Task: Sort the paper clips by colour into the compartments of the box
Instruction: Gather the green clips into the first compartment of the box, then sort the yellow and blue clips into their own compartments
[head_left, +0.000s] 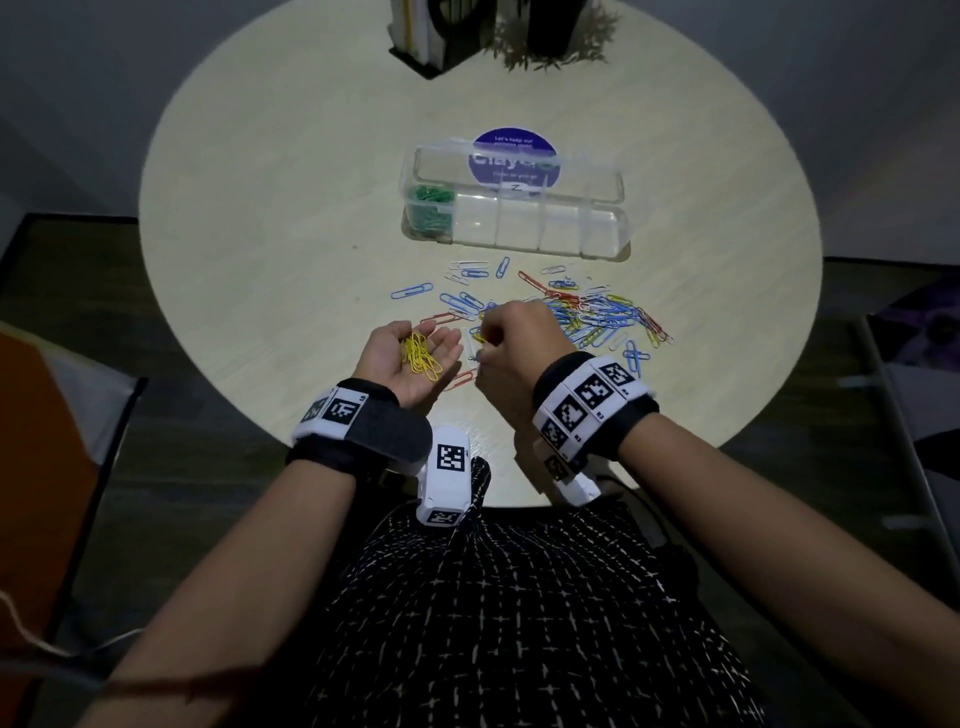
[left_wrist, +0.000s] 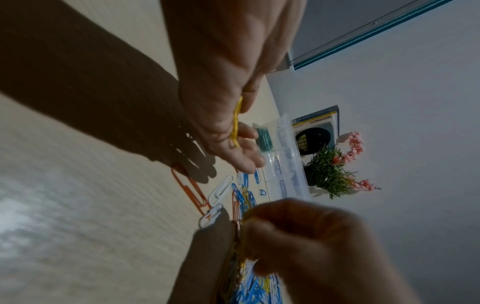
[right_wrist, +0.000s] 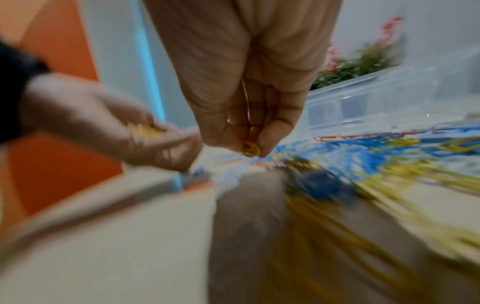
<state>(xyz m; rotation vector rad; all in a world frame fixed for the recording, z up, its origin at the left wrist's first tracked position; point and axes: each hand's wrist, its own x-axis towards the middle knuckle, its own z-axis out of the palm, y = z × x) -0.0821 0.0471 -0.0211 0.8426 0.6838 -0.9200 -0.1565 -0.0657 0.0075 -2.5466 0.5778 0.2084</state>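
While the left hand (head_left: 410, 358) lies palm up and cupped, a small heap of yellow clips (head_left: 420, 354) resting in it, the head view shows the right hand (head_left: 519, 343) just beside it, fingers curled and pinching a yellow clip above the mixed clips (head_left: 582, 312) on the round table (head_left: 260, 260). Beyond the pile stands the clear box (head_left: 519, 221), its lid open and green clips (head_left: 428, 208) in its leftmost compartment; bare table lies left of the hands. The left wrist view shows the cupped palm (left_wrist: 228, 115) over the table. Though blurred, the right wrist view shows thumb and fingertips (right_wrist: 265, 144) closed on a yellow clip (right_wrist: 250, 150).
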